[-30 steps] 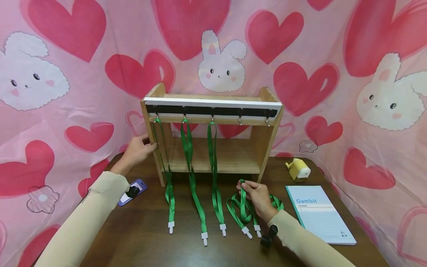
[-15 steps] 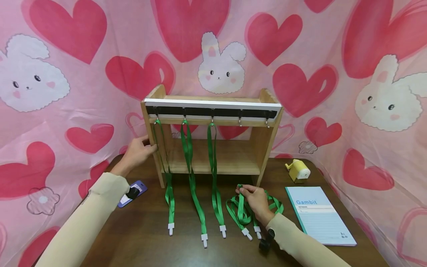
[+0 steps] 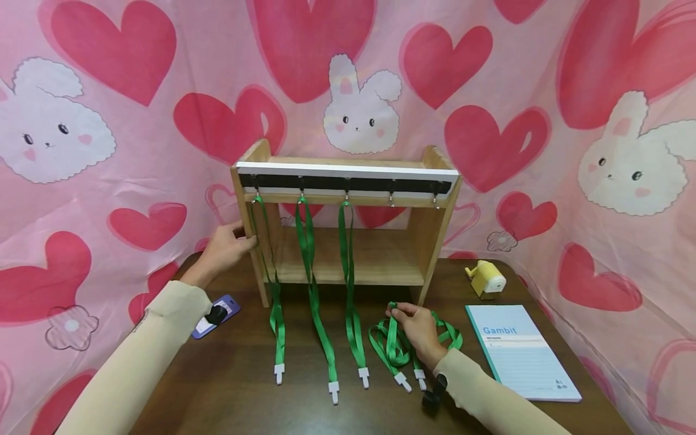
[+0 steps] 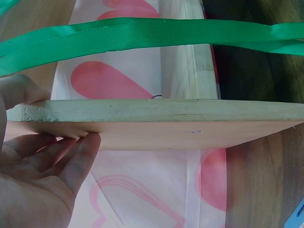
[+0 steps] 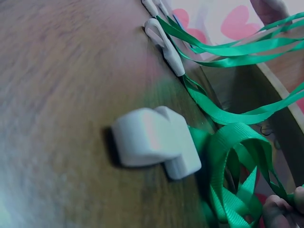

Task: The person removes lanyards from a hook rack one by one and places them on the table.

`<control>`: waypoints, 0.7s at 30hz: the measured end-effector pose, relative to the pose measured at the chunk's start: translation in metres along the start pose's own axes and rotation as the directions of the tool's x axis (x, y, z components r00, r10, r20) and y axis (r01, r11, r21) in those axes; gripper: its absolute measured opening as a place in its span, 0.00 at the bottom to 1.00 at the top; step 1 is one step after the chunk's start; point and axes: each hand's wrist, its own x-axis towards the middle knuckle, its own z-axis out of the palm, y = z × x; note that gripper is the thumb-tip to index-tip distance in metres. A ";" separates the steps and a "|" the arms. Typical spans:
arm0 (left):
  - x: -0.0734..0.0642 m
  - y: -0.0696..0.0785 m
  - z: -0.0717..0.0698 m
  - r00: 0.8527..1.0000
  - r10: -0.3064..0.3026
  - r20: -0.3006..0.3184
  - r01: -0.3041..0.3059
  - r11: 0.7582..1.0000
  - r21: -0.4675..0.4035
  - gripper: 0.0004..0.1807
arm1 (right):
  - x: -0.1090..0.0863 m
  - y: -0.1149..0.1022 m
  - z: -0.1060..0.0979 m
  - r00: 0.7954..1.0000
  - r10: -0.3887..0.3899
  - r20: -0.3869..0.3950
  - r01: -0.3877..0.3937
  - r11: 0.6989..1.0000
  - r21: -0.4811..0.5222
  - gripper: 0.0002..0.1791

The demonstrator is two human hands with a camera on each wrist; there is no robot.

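Observation:
My left hand [image 3: 224, 246] grips the left side panel of a small wooden shelf [image 3: 348, 254]. In the left wrist view, the thumb lies on one face of the panel [image 4: 156, 111] and the fingers press against the other. My right hand [image 3: 421, 329] pinches a green lanyard [image 3: 393, 338] near the shelf's right leg, raising a loop of it above a loose pile. Two white clips [image 3: 402, 382] lie at the front of that pile; one clip [image 5: 156, 142] is large in the right wrist view. Three green lanyards [image 3: 309, 254] hang from hooks on the shelf's front rail, their clips on the table.
Two hooks [image 3: 391, 202] on the right of the rail carry no lanyard. A notebook [image 3: 522, 356] and a yellow pencil sharpener [image 3: 486, 279] are at the right. A blue badge holder [image 3: 225, 309] lies partly under the left wrist. Behind hangs a pink heart-patterned cloth [image 3: 467, 66].
My right hand has shifted slightly left and down with the pinched lanyard, then stays nearly still. The left hand keeps its grip on the shelf.

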 end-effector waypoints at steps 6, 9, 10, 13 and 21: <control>0.002 0.002 -0.001 1.000 -0.012 0.008 0.012 1.000 -0.012 0.22 | 0.000 -0.001 -0.002 0.998 -0.045 -0.041 0.041 0.995 -0.091 0.14; 0.002 0.004 -0.002 1.000 -0.011 0.014 0.011 1.000 -0.004 0.22 | 0.000 -0.004 -0.003 0.998 -0.053 -0.036 0.051 0.997 -0.062 0.15; 0.002 0.004 -0.002 1.000 -0.011 0.018 0.011 1.000 -0.005 0.22 | 0.000 -0.004 -0.003 0.998 -0.056 -0.032 0.055 0.997 -0.049 0.15; 0.001 0.003 -0.002 1.000 -0.013 0.026 0.013 1.000 0.000 0.22 | 0.000 -0.005 -0.004 0.999 -0.049 -0.003 0.049 0.999 0.013 0.17; 0.000 0.001 -0.002 1.000 -0.011 0.027 0.011 1.000 0.000 0.23 | 0.001 -0.012 -0.011 0.997 -0.070 -0.013 0.070 0.997 0.015 0.17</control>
